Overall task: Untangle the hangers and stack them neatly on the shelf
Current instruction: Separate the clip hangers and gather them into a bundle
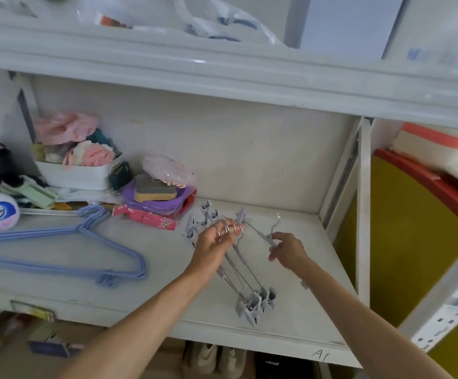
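From the head view, my left hand (214,243) has its fingers (229,230) pushed through the steel hooks (226,227) of the grey clip hangers (245,272), fingers nearly straight, so the bunch hangs on them more than I clamp it. The bunch lies on the shelf (290,302) with one set of clips (255,303) toward me and another set (199,222) fanned out at the back, near the red box (151,218). My right hand (286,251) pinches the clip of one separate hanger (270,237), whose hook (276,218) points up behind; its wire runs back toward the bunch, and I cannot tell if it is free of the other hooks or caught.

That is my main worry. If I pull right while the wire is hooked in, the whole bunch drags along and slides off my straight fingers, and the clips scatter. The near clips sit close to the shelf's front edge, so a jerk could tip them over it onto the shoes (214,359) below. The clips may also bite onto a neighbour's wire and make a fresh tangle.

The blue hangers (66,253) lie stacked at the left, well apart, and look done. A wide sweep of my left arm could knock that pile askew, or push the back clips into the clutter by the purple tub (140,199).
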